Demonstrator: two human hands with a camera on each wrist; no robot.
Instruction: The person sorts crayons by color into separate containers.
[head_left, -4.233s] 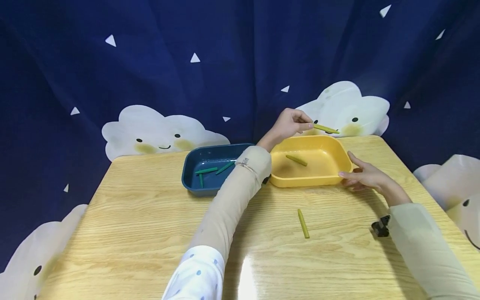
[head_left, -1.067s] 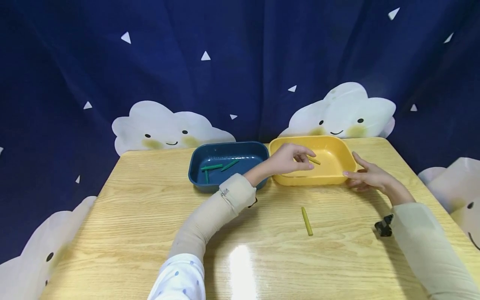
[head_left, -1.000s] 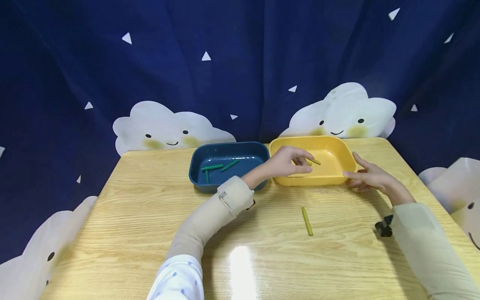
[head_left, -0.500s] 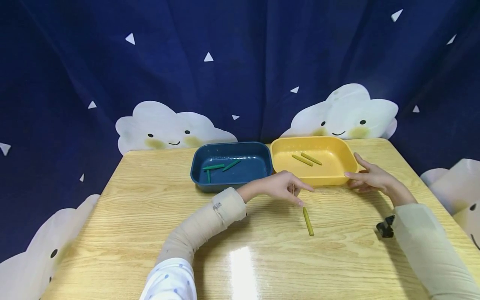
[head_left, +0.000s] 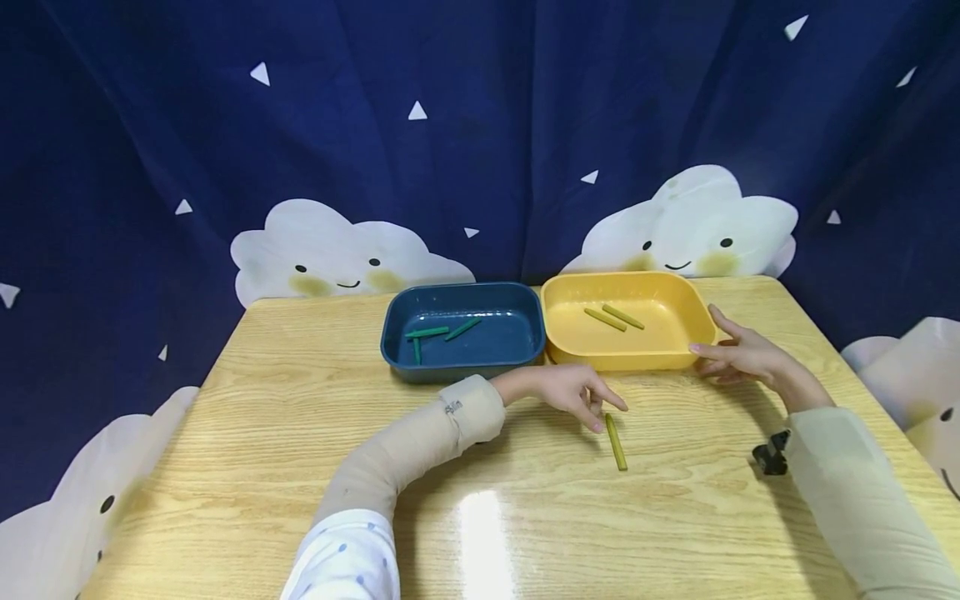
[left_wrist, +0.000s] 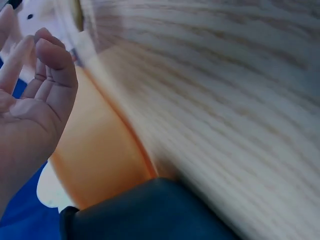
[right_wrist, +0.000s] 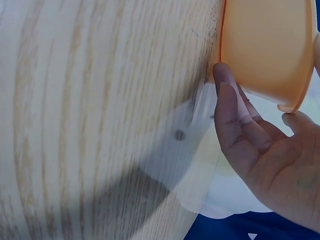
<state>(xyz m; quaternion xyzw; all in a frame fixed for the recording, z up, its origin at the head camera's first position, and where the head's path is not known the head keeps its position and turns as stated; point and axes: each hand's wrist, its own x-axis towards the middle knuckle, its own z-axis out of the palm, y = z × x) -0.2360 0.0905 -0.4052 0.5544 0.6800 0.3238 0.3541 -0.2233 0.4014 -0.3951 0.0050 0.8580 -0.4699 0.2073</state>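
My left hand hovers over the table, index finger and thumb extended on either side of the far tip of a yellow crayon. Nothing is held between them, and whether the thumb touches the crayon I cannot tell. Two more yellow crayons lie side by side in the yellow bin. My right hand rests its spread fingers against that bin's near right corner. In the right wrist view, its fingertips touch the outer wall low down, with another digit at the rim.
A dark blue bin stands directly left of the yellow one and holds several green crayons. Both sit near the back edge of the wooden table. Behind hangs a navy curtain with clouds printed on it.
My left hand put a second crayon into the yellow bin, let go and came down toward the one on the table. The right hand stays at the bin's corner.
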